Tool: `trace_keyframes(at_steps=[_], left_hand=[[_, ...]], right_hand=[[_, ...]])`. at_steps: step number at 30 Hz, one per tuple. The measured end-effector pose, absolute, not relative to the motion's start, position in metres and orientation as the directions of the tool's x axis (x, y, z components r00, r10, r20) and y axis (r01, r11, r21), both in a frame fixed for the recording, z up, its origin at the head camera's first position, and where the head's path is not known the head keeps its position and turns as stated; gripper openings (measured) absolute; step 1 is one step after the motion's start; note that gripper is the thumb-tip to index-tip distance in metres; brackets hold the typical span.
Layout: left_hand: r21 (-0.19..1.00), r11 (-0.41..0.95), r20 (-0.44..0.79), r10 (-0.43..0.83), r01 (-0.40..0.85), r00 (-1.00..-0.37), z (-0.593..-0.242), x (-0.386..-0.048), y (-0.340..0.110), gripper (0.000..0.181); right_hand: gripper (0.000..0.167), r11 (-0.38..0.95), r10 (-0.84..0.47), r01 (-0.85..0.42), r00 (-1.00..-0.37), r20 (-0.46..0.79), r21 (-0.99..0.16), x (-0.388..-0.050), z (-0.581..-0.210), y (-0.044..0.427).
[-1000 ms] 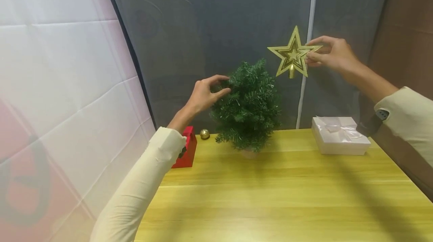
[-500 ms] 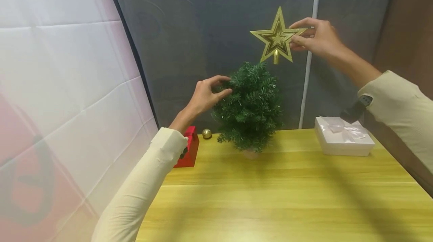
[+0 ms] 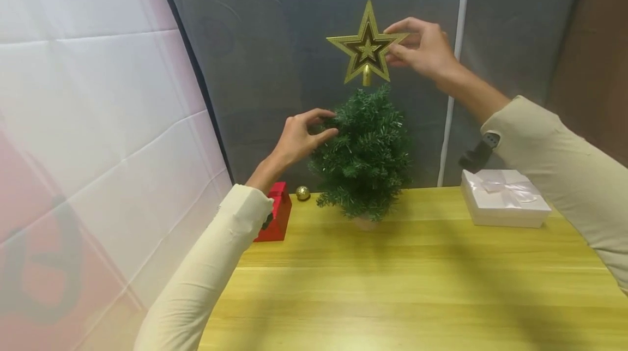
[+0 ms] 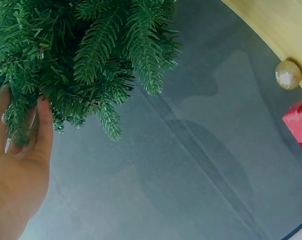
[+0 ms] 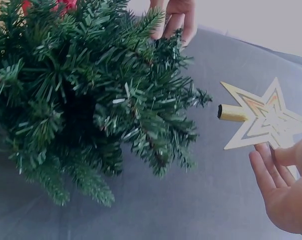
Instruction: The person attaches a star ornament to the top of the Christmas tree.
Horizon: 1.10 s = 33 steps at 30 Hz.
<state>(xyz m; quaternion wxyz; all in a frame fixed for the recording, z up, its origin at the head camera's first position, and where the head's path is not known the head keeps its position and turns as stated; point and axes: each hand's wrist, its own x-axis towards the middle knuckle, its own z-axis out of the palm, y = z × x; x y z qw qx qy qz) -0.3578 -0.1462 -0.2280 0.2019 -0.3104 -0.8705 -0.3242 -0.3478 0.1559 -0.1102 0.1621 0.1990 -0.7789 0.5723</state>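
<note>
A small green Christmas tree stands on the table, its base partly hidden under the lower branches. At its upper left side, my left hand loosely holds a branch. The left wrist view shows a sprig between the thumb and fingers of that hand. My right hand pinches one side point of a gold star tree topper. Upright above the treetop, the star points its short socket down. In the right wrist view, a gap separates the socket from the nearest twig.
Left of the tree, a gold ball ornament lies near the back edge of the yellow wooden table. A red box is partly behind my left sleeve. A white gift box with a ribbon bow stands at the right.
My right hand has carried the star leftward and up, from the tree's right side to above its top. The left hand has stayed at the branches.
</note>
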Motion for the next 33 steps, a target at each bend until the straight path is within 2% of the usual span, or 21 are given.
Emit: trace_keyframes(at_steps=[14,23,29,33], left_hand=[[0.464,0.585,0.531,0.418,0.665,-0.737,-0.226,-0.357,-0.139,0.039],[0.466,0.579,0.535,0.418,0.669,-0.734,-0.227,-0.358,-0.141,0.038],[0.467,0.584,0.529,0.417,0.664,-0.739,-0.228,-0.358,-0.141,0.039],[0.458,0.591,0.533,0.415,0.664,-0.737,-0.228,-0.36,-0.14,0.04]], right_hand=[[0.036,0.31,-0.116,-0.475,-0.878,0.464,-0.823,-0.356,-0.118,0.141],[0.034,0.429,-0.149,-0.468,-0.88,0.451,-0.772,-0.356,-0.135,0.136],[0.034,0.403,-0.171,-0.473,-0.88,0.443,-0.783,-0.356,-0.139,0.135],[0.038,0.431,-0.177,-0.469,-0.882,0.437,-0.771,-0.355,-0.14,0.138]])
